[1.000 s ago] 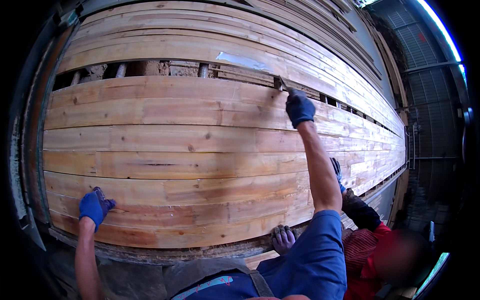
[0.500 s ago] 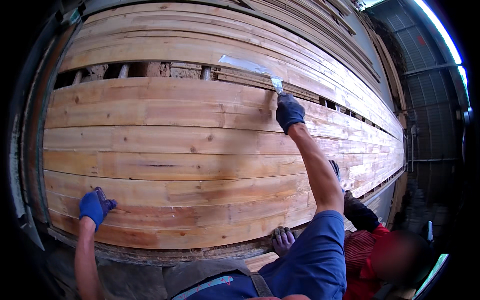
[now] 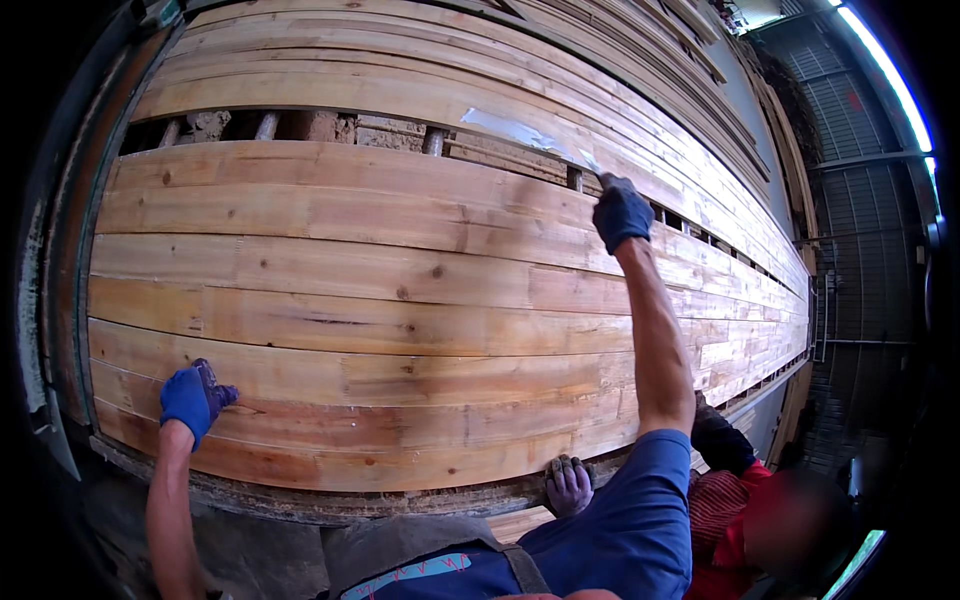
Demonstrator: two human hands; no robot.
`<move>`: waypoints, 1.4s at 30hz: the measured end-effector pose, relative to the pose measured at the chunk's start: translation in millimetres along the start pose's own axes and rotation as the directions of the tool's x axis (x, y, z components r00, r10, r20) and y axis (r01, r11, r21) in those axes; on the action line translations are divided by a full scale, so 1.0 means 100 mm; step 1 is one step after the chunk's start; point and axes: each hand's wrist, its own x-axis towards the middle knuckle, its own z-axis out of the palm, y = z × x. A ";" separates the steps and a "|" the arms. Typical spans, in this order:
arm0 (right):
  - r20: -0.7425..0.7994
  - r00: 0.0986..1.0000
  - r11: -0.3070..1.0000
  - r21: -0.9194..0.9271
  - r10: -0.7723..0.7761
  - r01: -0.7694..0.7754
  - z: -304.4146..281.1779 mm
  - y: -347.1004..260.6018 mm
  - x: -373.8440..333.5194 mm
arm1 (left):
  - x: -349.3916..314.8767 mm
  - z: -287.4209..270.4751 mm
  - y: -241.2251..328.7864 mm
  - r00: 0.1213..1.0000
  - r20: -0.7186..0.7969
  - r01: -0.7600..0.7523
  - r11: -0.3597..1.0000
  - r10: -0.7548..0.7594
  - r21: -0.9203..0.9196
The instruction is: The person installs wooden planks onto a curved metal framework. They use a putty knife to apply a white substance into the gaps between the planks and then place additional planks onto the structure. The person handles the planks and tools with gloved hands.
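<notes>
My right hand (image 3: 622, 212), in a dark blue glove, reaches over the gap between the wooden boards. It grips a putty knife (image 3: 590, 161), whose whitish blade touches the near edge of the far boards (image 3: 330, 88). A streak of white paste (image 3: 510, 130) lies along that edge, left of the blade. At the lower left, my left hand (image 3: 190, 402), in a blue glove with dark purple fingers, rests on the near boards (image 3: 330, 325). Its fingers look apart and I see nothing held in them; part of the hand is hidden from view.
Metal bars (image 3: 434, 141) and rough wood show down in the gap. A dark metal frame (image 3: 75, 240) bounds the left side. Another person in red (image 3: 725, 505) stands close at my right; a grimy gloved hand (image 3: 569, 486) lies at the near board edge. Stacked planks (image 3: 620, 70) lie beyond.
My right hand has moved right along the gap with the putty knife, and the white streak now reaches farther right. My left hand stays nearly in place. The co-worker's striped glove has left view.
</notes>
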 end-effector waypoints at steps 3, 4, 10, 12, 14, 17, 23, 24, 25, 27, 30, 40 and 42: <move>0.093 0.995 0.997 -0.063 -0.036 0.042 0.26 -0.26 0.03 | -0.02 -0.01 0.01 1.000 0.001 0.000 1.000 0.000 0.003; 0.059 0.992 0.992 -0.041 -0.115 0.117 0.25 -0.28 -0.03 | -0.02 -0.01 0.01 1.000 0.006 0.010 1.000 -0.010 -0.005; -0.015 0.998 0.998 0.010 -0.061 0.061 0.04 -0.36 0.10 | -0.01 -0.06 0.01 1.000 0.019 0.000 1.000 0.001 -0.021; 0.000 0.997 0.996 -0.025 -0.083 0.083 0.47 -0.30 -0.02 | 0.04 -0.08 0.03 1.000 0.017 -0.018 0.999 0.017 0.028; 0.045 0.991 0.988 -0.084 -0.125 0.128 0.23 -0.47 -0.03 | 0.03 0.00 0.01 1.000 0.024 0.006 1.000 -0.007 0.021; -0.032 0.995 0.995 0.014 -0.098 0.099 -0.03 -0.50 0.12 | 0.01 -0.02 -0.02 0.999 0.042 -0.002 1.000 0.001 0.022; 0.124 0.978 0.978 -0.099 -0.171 0.183 0.24 -0.46 0.12 | 0.07 -0.05 0.01 0.998 0.058 -0.014 0.999 0.012 0.035; 0.091 0.982 0.983 -0.065 -0.167 0.173 0.12 -0.40 0.07 | 0.08 -0.06 0.02 0.997 0.072 -0.010 1.000 0.008 0.022; 0.053 0.986 0.987 -0.026 -0.156 0.158 0.00 -0.37 0.05 | 0.07 -0.08 0.02 0.997 0.078 -0.008 1.000 0.006 0.016; 0.008 0.996 0.996 -0.014 -0.093 0.093 -0.15 -0.42 0.03 | 0.03 -0.07 0.03 0.998 0.070 -0.001 1.000 0.000 0.024; -0.106 0.989 0.994 0.035 -0.101 0.105 -0.17 -0.47 -0.02 | 0.02 -0.06 -0.02 0.999 0.041 -0.007 0.999 0.005 0.036; -0.184 0.982 0.982 0.171 -0.045 0.077 0.37 -0.43 -0.19 | 0.01 -0.10 0.06 0.998 0.062 -0.007 0.998 0.004 0.057; -0.148 0.989 0.987 0.158 -0.017 0.040 0.39 -0.43 -0.22 | 0.03 -0.09 0.06 0.998 0.058 -0.001 0.999 -0.002 0.050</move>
